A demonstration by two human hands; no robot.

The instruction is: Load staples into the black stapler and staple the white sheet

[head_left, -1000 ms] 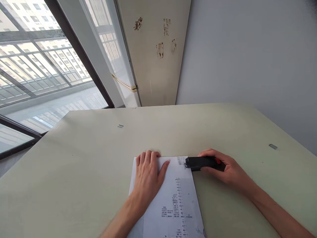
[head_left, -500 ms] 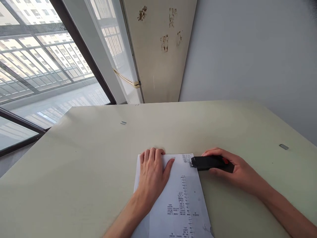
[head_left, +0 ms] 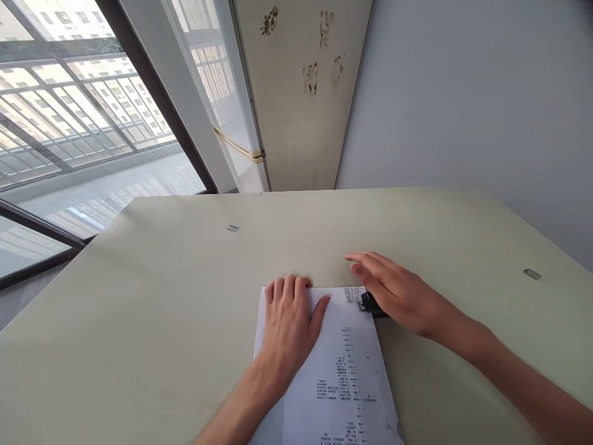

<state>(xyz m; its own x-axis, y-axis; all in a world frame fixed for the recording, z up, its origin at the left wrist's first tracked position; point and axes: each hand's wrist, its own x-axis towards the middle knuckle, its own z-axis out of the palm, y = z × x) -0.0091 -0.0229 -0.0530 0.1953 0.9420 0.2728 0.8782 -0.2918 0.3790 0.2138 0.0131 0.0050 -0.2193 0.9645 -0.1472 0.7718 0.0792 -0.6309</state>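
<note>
A stack of printed white paper (head_left: 306,377) lies on the table, its print running sideways to my view. My left hand (head_left: 291,315) rests on its upper left part, fingers over the far edge and thumb spread out. At the upper right edge of the paper sits a black stapler (head_left: 370,303), its jaws around the sheets. The heel and palm of my right hand (head_left: 398,287) are on top of the stapler and hide most of it. The fingers of that hand stretch forward and are not wrapped around it.
Two small staple strips (head_left: 232,228) lie toward the back of the pale table (head_left: 139,321). Another grey staple strip (head_left: 532,274) is at the far right. Behind stand a worn cream cabinet side (head_left: 301,130), a grey wall (head_left: 463,99) and a window (head_left: 83,111).
My right hand has loosened its grip around the stapler's body and moved left and up onto its top, fingers now extended. The left hand stays on the paper.
</note>
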